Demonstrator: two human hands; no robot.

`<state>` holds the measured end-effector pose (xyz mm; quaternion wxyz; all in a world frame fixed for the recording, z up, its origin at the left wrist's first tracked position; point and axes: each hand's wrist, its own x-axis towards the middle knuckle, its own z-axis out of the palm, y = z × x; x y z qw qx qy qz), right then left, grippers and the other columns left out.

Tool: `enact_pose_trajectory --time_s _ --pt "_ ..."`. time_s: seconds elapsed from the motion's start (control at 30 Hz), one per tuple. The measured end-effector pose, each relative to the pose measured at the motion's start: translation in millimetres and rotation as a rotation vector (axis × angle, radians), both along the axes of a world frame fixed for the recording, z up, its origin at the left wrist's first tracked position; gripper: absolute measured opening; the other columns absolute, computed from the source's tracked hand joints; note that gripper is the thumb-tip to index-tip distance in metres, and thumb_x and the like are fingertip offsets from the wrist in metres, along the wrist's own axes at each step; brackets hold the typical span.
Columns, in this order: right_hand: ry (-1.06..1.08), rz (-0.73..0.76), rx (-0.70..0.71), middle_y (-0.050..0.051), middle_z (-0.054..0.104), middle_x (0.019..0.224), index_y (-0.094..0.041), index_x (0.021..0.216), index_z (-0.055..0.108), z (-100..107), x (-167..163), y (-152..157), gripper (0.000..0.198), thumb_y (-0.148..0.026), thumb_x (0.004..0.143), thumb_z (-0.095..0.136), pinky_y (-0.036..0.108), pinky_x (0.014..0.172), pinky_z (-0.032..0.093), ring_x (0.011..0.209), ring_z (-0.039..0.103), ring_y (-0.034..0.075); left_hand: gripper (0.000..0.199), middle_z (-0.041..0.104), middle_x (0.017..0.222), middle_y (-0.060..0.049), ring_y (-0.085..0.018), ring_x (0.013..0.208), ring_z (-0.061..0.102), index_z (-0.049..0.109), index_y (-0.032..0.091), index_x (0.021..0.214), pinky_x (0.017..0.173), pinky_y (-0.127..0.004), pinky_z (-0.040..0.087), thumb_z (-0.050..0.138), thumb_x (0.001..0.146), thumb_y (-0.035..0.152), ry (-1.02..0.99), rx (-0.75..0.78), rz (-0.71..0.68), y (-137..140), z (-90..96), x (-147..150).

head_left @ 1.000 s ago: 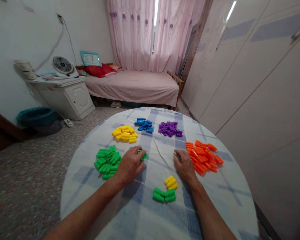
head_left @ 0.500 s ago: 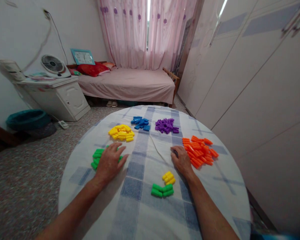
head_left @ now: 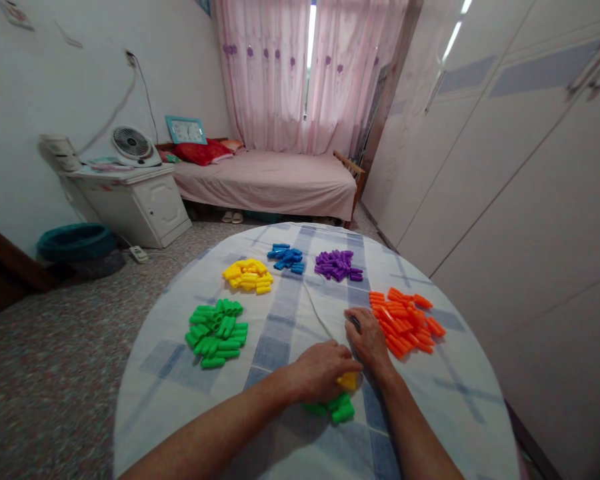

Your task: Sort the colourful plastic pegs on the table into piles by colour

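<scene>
My left hand (head_left: pixel 325 370) reaches across the table's front middle, its fingers bent down at a small group of yellow plastic pieces (head_left: pixel 348 381). It covers part of them, and whatever its fingertips grip is hidden. Just below it lie several green tube pieces (head_left: pixel 341 408), partly under the hand. My right hand (head_left: pixel 370 339) rests on the cloth left of a pile of orange tube pieces (head_left: pixel 405 320), thumb and forefinger apart with a dark gap between them. A larger pile of green tubes (head_left: pixel 219 333) lies at the left.
Yellow (head_left: pixel 249 276), blue (head_left: pixel 286 258) and purple pieces (head_left: pixel 338 265) form piles towards the table's far side. A thin white line (head_left: pixel 316 308) crosses the checked tablecloth (head_left: pixel 260 427). Beyond the round table stand a bed (head_left: pixel 280 180), a cabinet (head_left: pixel 155 207) and wardrobes (head_left: pixel 530 200).
My left hand has moved right and nearer, from the large green pile to the small yellow and green group. My right hand stays beside the orange pile. The view has shifted slightly.
</scene>
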<state>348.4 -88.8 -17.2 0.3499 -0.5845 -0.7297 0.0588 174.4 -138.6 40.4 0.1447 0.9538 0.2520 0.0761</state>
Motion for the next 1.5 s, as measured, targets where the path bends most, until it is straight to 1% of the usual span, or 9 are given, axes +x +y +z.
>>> enact_pose_trajectory --time_s 0.23,0.53,0.63,0.77,0.9,1.03,1.1,1.33,1.5 --pt "0.014 0.013 0.002 0.009 0.061 0.098 -0.017 0.096 0.061 1.1 -0.4 -1.0 0.024 -0.019 0.078 0.045 0.038 0.087 0.044 0.097 0.054 0.022 0.039 0.059 0.102 -0.005 -0.019 0.091 0.055 0.055 0.025 0.112 0.076 -0.028 0.047 0.06 0.073 0.026 -0.069 0.062 0.108 8.7 1.4 -18.4" --pt "0.024 0.026 0.014 0.008 0.061 0.098 -0.019 0.093 0.062 -1.1 0.6 -0.3 0.023 -0.018 0.077 0.046 0.039 0.087 0.044 0.096 0.055 0.022 0.038 0.058 0.11 -0.01 -0.024 0.102 0.053 0.056 0.02 0.114 0.09 -0.037 0.043 0.052 0.076 0.02 -0.069 0.37 0.906 119.0 27.6 -151.0" --pt "0.024 0.019 0.017 0.008 0.061 0.097 -0.019 0.094 0.062 -1.7 1.0 0.0 0.024 -0.018 0.077 0.046 0.039 0.086 0.045 0.095 0.055 0.022 0.035 0.061 0.108 -0.01 -0.025 0.099 0.055 0.058 0.019 0.112 0.086 -0.037 0.044 0.052 0.077 0.023 -0.01 0.336 0.998 140.9 19.5 -175.3" --pt "0.01 0.008 -0.004 0.008 0.061 0.097 -0.018 0.094 0.062 -0.3 0.5 -0.6 0.024 -0.02 0.078 0.046 0.038 0.086 0.045 0.095 0.055 0.021 0.037 0.058 0.115 -0.014 -0.028 0.105 0.053 0.057 0.016 0.114 0.089 -0.042 0.043 0.053 0.079 0.028 -0.039 0.305 1.02 146.5 12.1 -175.2" --pt "0.0 0.01 -0.011 0.009 0.061 0.098 -0.017 0.096 0.062 0.5 0.0 -0.8 0.024 -0.02 0.079 0.046 0.038 0.088 0.043 0.096 0.054 0.021 0.04 0.049 0.127 -0.012 -0.027 0.12 0.043 0.052 0.018 0.12 0.101 -0.042 0.034 0.051 0.081 0.029 -0.138 0.332 0.936 109.9 22.3 -142.1" --pt "-0.002 0.011 -0.017 0.008 0.061 0.099 -0.017 0.096 0.062 2.0 -0.8 -1.8 0.024 -0.018 0.078 0.045 0.037 0.089 0.042 0.096 0.054 0.021 0.039 0.053 0.122 -0.007 -0.02 0.11 0.05 0.053 0.023 0.117 0.096 -0.032 0.041 0.057 0.079 0.031 -0.225 -0.016 0.31 26.9 29.3 -94.5" --pt "-0.004 0.008 -0.014 0.008 0.061 0.099 -0.017 0.096 0.062 2.6 -1.1 -2.2 0.025 -0.018 0.078 0.045 0.036 0.089 0.042 0.096 0.054 0.02 0.05 0.053 0.119 -0.007 -0.021 0.105 0.052 0.051 0.025 0.119 0.089 -0.031 0.044 0.065 0.072 0.036 -0.133 -0.107 0.148 -13.1 22.2 -73.5" --pt "-0.002 0.008 -0.004 0.008 0.061 0.099 -0.016 0.095 0.062 0.0 0.3 -1.2 0.025 -0.019 0.078 0.045 0.037 0.089 0.041 0.096 0.054 0.021 0.01 0.059 0.09 -0.004 -0.019 0.085 0.051 0.055 0.02 0.082 0.073 -0.03 0.044 0.06 0.073 0.022 0.026 -0.018 0.209 -50.5 -21.7 -38.0" --pt "0.001 0.012 -0.021 0.009 0.06 0.099 -0.015 0.095 0.062 -0.1 0.0 -0.6 0.025 -0.018 0.079 0.044 0.035 0.089 0.042 0.097 0.053 0.021 0.018 0.059 0.09 -0.003 -0.018 0.086 0.052 0.058 0.02 0.09 0.074 -0.027 0.044 0.057 0.073 0.016 -0.044 0.106 0.361 -33.5 -5.7 -66.4"
